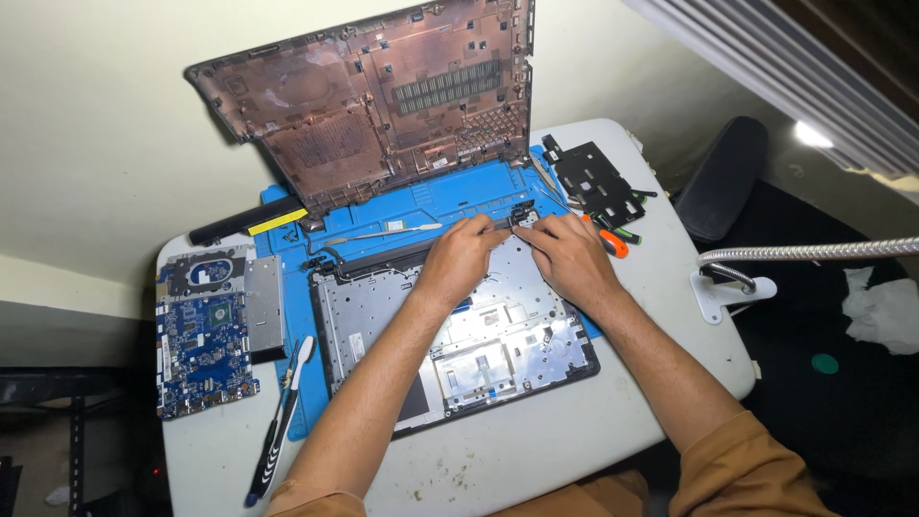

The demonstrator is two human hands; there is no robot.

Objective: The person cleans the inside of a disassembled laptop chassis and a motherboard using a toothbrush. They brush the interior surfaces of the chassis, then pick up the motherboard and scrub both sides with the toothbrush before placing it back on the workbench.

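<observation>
Both arms reach forward; left hand [462, 257] and right hand [568, 254] fingers pinch laptop chassis [498, 340] hinge [522, 218].

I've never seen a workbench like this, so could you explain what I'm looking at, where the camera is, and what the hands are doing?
The single picture comes from a camera worn on the person's head, looking down. Both bare hands, the left hand and the right hand, press at the far edge of an opened laptop base, near its hinge. It lies on a blue work mat on a white table. A removed bottom cover leans against the wall. At the left lie a blue circuit board, a silver drive and a pry tool. Neither hand clearly holds anything.
</observation>
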